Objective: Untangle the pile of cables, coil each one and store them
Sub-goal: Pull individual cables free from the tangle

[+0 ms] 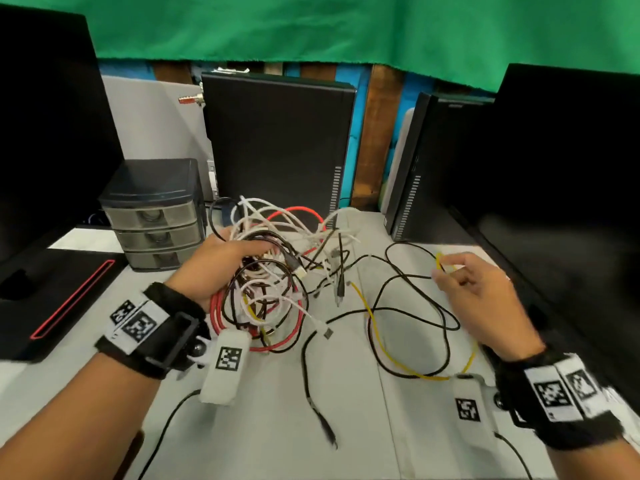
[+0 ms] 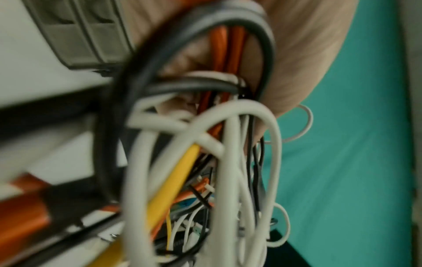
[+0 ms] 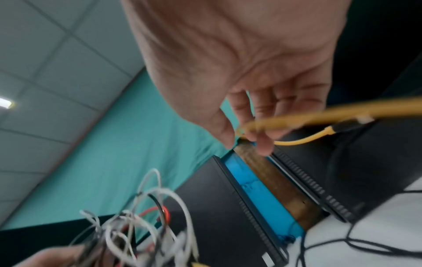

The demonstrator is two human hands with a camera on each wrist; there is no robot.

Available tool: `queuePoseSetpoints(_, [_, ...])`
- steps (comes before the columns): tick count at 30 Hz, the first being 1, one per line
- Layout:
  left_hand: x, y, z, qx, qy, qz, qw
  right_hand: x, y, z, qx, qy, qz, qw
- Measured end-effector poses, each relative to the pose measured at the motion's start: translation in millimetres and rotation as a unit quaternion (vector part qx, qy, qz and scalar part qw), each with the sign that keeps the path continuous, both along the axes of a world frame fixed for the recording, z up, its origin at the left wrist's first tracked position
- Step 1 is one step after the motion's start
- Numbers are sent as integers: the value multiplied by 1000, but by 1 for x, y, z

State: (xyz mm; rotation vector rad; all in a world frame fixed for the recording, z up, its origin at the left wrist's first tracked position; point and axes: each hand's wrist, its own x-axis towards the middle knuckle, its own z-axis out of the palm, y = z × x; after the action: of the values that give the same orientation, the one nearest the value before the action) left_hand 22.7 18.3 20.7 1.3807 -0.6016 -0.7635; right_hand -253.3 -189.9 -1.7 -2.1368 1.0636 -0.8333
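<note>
Yellow cable [image 1: 375, 336] pinched by right hand [image 1: 479, 296]; tangle [image 1: 273, 268] in left hand [image 1: 214, 268]

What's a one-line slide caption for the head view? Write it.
Left hand grips the tangled cable bundle while right hand pinches a yellow cable.

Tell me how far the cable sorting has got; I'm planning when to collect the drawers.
Nothing looks coiled or stored yet. The left hand grips the tangled bundle of white, red and black cables, while the right hand pinches the thin yellow cable to draw it free. The grey three-drawer plastic organiser sits closed.
</note>
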Motion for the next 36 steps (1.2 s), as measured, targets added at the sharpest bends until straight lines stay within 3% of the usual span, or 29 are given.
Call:
queuePoseSetpoints(3, [3,5,3,-39,125,-4,991,7,5,-12,24,55,22,998])
queuePoseSetpoints(7, [-2,2,2,-82,198,2,977,17,39,-6,-95,21,36,995])
queuePoseSetpoints(10, [-6,1,5,-96,221,4,971,23,70,4,-170,-69,87,979])
queuePoseSetpoints(14, [-9,3,10,-98,249,-11,963,28,116,18,-190,-143,179,955])
queuePoseSetpoints(22, [-25,-3,16,-102,235,-55,965,61,150,7,-178,-153,248,940])
queuePoseSetpoints(24, [-27,-5,15,-111,231,-56,965,69,151,0,-190,-133,243,942])
queuePoseSetpoints(30, [-32,-7,13,-139,274,-17,952,87,144,-11,-283,-44,125,950])
queuePoseSetpoints(36, [-25,-5,11,-169,343,43,923,103,134,-14,-252,-43,132,958])
